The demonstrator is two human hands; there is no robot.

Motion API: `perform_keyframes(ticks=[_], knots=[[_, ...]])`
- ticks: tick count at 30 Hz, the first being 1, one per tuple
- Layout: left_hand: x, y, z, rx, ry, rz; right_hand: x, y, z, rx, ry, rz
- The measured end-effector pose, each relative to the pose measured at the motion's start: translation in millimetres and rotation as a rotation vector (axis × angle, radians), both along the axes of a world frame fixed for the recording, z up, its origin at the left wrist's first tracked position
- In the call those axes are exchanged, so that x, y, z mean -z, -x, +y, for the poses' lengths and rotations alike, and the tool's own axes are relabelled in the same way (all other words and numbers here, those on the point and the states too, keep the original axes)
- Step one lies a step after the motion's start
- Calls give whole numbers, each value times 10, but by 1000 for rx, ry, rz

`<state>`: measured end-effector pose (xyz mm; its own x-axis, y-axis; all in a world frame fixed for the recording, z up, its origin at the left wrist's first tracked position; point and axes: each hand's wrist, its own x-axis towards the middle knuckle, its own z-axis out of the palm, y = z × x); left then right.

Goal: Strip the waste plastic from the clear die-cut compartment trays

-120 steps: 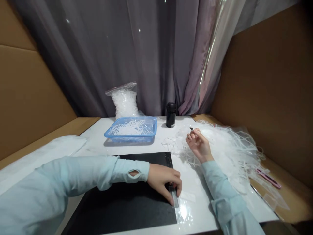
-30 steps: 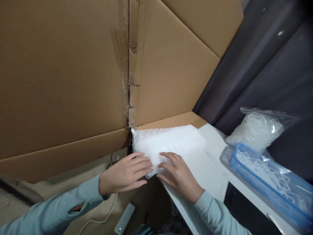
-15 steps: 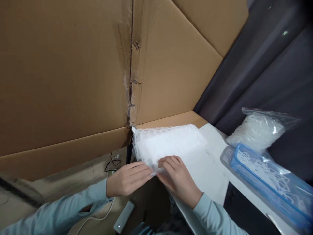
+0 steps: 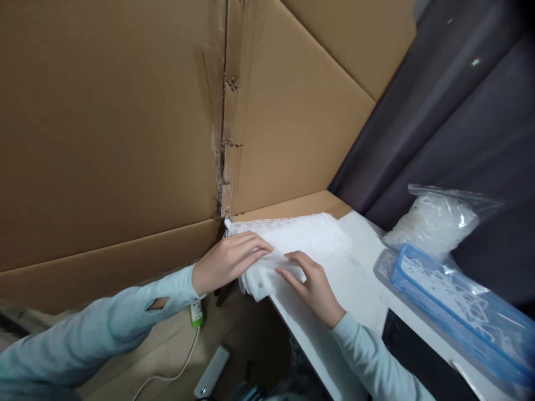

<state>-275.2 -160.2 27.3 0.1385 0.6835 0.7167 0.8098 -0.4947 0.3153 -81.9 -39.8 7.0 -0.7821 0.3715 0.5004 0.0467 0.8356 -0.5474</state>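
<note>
- The left hand [image 4: 229,262] had been moved up from beside the stack [image 4: 311,236] onto its top, and the right hand [image 4: 311,284] had been shifted slightly down along the near edge.
- The left hand was held open, with its fingers laid flat across the near end of the stack; nothing was gripped.
- The right hand was also held open, with its fingers and thumb spread on the near edge of the stack; no closed grip was shown.
- The stack of folded white strips was laid on the end of the table [image 4: 359,267], with its far corner against the cardboard wall [image 4: 125,139].
- To the right of the stack, a blue basket [image 4: 418,284] of white pieces was placed, with a zip bag [image 4: 434,223] of white strips just behind it.
- Farther right of the stack, a black mat [image 4: 418,356] was partly seen.
- Below the stack, a green-and-white plug [image 4: 196,313] and a white cord [image 4: 167,377] were seen.
</note>
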Motion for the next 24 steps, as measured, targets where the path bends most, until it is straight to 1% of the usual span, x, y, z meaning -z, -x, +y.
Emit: perform_keyframes(ticks=[4,6,8,11,14,17,19,22,24], knots=[[-211,-55,262,-59,-90,-75,-29,-53,292,116,128,14],[-327,-94,406,-72,-166,-130,-38,-129,489,185,148,27],[-478,-136,540,-58,-243,-164,-63,-219,682,237,164,55],[-788,-210,713,-21,-348,-168,-149,-342,902,287,191,127],[-1184,-291,861,-35,-485,-110,-274,-435,1008,303,221,208],[-1647,-368,980,-69,-655,-24,-404,-531,998,294,263,274],[-1971,-419,1016,-66,-731,42,-494,-623,923,267,291,315],[-2415,-503,976,-13,-746,124,-637,-822,707,222,314,397],[-2640,-570,911,22,-710,169,-728,-998,504,208,324,463]])
